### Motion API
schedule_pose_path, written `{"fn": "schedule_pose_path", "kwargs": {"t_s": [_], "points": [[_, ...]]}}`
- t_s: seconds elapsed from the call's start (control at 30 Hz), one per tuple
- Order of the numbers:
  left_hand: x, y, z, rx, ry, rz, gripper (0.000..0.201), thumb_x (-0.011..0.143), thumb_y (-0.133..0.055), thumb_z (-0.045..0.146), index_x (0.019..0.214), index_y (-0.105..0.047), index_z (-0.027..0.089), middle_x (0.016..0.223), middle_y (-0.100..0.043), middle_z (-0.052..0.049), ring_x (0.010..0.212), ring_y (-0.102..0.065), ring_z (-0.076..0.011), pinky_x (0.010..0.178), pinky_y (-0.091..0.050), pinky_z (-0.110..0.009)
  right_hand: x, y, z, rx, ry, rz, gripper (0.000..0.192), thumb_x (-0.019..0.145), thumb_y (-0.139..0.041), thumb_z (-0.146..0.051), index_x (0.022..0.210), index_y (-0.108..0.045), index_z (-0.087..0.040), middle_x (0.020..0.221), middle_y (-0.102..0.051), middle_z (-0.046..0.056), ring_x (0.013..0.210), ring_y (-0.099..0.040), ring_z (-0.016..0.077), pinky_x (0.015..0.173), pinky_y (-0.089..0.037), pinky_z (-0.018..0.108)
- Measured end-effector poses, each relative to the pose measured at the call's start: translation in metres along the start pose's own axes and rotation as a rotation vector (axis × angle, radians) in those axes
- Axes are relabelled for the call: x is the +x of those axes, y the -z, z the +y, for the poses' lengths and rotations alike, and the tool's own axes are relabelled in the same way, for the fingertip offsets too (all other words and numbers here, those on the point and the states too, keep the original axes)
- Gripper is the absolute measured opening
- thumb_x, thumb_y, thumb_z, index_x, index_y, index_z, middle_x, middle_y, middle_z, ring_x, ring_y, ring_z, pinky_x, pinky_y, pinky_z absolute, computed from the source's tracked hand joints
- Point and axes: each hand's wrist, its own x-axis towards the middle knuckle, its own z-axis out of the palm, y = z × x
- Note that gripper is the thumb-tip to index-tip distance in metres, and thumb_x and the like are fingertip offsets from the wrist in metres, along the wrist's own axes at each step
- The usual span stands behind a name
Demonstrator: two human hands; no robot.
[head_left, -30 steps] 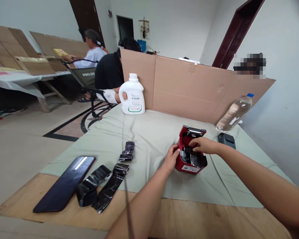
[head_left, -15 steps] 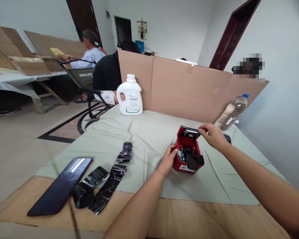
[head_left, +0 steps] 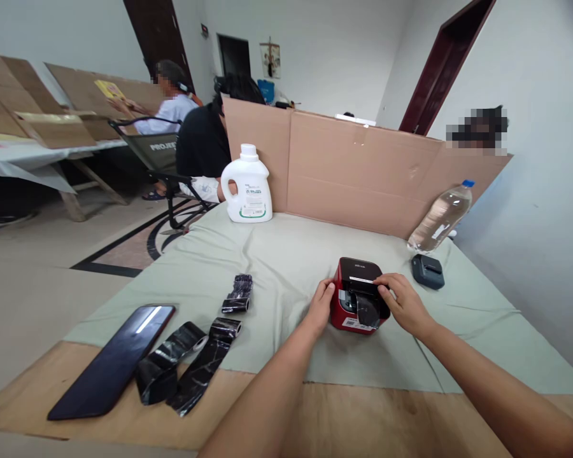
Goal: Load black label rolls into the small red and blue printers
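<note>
Notably, left hand (head_left: pixel 321 306): your fingers rest close together against the left side of the red printer (head_left: pixel 338 312).
Right hand (head_left: pixel 403 302): bent fingers meet its lid (head_left: pixel 358 270); pinching unclear.

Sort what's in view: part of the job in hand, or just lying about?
In hand:
- red device, left hand against its side
- its lid, right hand at the edge
- black film at its front

Lying about:
- black rolls, untouched, possibly related
- dark panel
- jug
- bottle
- grey device
</note>
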Motion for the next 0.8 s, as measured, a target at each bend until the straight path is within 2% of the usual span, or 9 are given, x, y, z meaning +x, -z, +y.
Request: {"fn": "schedule_pose_path", "kwargs": {"t_s": [0.1,0.17,0.23,0.3,0.47,0.57,0.63,0.73,0.8], "points": [[-0.001,0.001,0.001,0.072,-0.053,0.007,0.054,0.087,-0.048,0.061,0.122,-0.054,0.020,0.128,-0.058,-0.011,0.122,-0.052,-0.0255,0.109,-0.036,-0.043,-0.007,-0.003,-0.002,-0.016,0.016,0.017,0.026,0.096,-0.044,-0.038,0.104,-0.063,-0.023,0.104,-0.065,0.009,0.102,-0.058,0.0236,0.093,-0.047,0.042],[-0.003,0.001,0.004,0.183,-0.172,-0.002,0.060,0.088,-0.045,0.062,0.132,-0.048,0.021,0.144,-0.045,-0.012,0.138,-0.037,-0.0252,0.117,-0.024,-0.042,-0.009,-0.005,-0.003,-0.024,0.018,0.028,0.026,0.096,-0.043,-0.037,0.104,-0.063,-0.022,0.104,-0.065,0.009,0.102,-0.057,0.0238,0.093,-0.047,0.043],[-0.006,0.001,0.006,0.289,-0.297,-0.064,0.062,0.091,-0.040,0.061,0.139,-0.043,0.022,0.154,-0.031,-0.010,0.145,-0.022,-0.0228,0.121,-0.015,-0.040,-0.008,-0.005,-0.004,-0.032,0.013,0.027,0.027,0.096,-0.042,-0.037,0.104,-0.063,-0.022,0.104,-0.065,0.010,0.103,-0.057,0.0240,0.094,-0.046,0.043],[-0.008,0.001,0.008,0.345,-0.355,-0.136,0.061,0.093,-0.037,0.059,0.142,-0.041,0.024,0.157,-0.025,-0.008,0.147,-0.016,-0.0213,0.122,-0.012,-0.040,-0.008,-0.004,-0.006,-0.038,0.003,0.014,0.029,0.097,-0.041,-0.037,0.105,-0.063,-0.022,0.107,-0.065,0.011,0.106,-0.056,0.0244,0.097,-0.045,0.043],[-0.009,0.003,0.006,0.311,-0.347,-0.181,0.066,0.092,-0.041,0.058,0.148,-0.032,0.024,0.156,-0.027,-0.010,0.145,-0.022,-0.0240,0.121,-0.014,-0.043,0.000,0.001,-0.002,-0.031,-0.021,0.031,0.036,0.097,-0.036,-0.040,0.120,-0.058,-0.023,0.122,-0.062,0.011,0.119,-0.052,0.0254,0.105,-0.039,0.047],[-0.008,0.003,0.006,0.349,-0.391,-0.210,0.062,0.094,-0.038,0.057,0.145,-0.036,0.023,0.153,-0.033,-0.011,0.143,-0.027,-0.0242,0.121,-0.015,-0.044,0.012,0.004,0.006,-0.028,-0.029,0.022,0.039,0.098,-0.033,-0.040,0.125,-0.054,-0.024,0.129,-0.058,0.010,0.125,-0.048,0.0236,0.109,-0.036,0.046],[-0.008,0.003,0.006,0.377,-0.408,-0.208,0.059,0.094,-0.036,0.057,0.141,-0.042,0.022,0.150,-0.035,-0.011,0.142,-0.028,-0.0240,0.121,-0.015,-0.043,0.020,0.007,0.010,-0.045,-0.037,0.016,0.038,0.097,-0.033,-0.039,0.125,-0.055,-0.024,0.130,-0.057,0.010,0.126,-0.048,0.0234,0.109,-0.036,0.046],[-0.008,0.003,0.006,0.380,-0.379,-0.187,0.058,0.093,-0.037,0.058,0.138,-0.046,0.022,0.149,-0.036,-0.011,0.142,-0.027,-0.0240,0.121,-0.016,-0.043,0.030,0.013,0.005,-0.133,-0.041,0.098,0.036,0.093,-0.039,-0.038,0.119,-0.060,-0.022,0.132,-0.054,0.013,0.125,-0.048,0.0266,0.106,-0.038,0.046],[-0.008,0.003,0.006,0.375,-0.364,-0.180,0.058,0.093,-0.038,0.059,0.136,-0.047,0.022,0.148,-0.037,-0.011,0.142,-0.027,-0.0242,0.120,-0.016,-0.043,0.034,0.016,-0.004,-0.177,-0.059,0.103,0.033,0.092,-0.042,-0.036,0.111,-0.064,-0.020,0.124,-0.059,0.014,0.116,-0.054,0.0267,0.100,-0.043,0.042]]}}
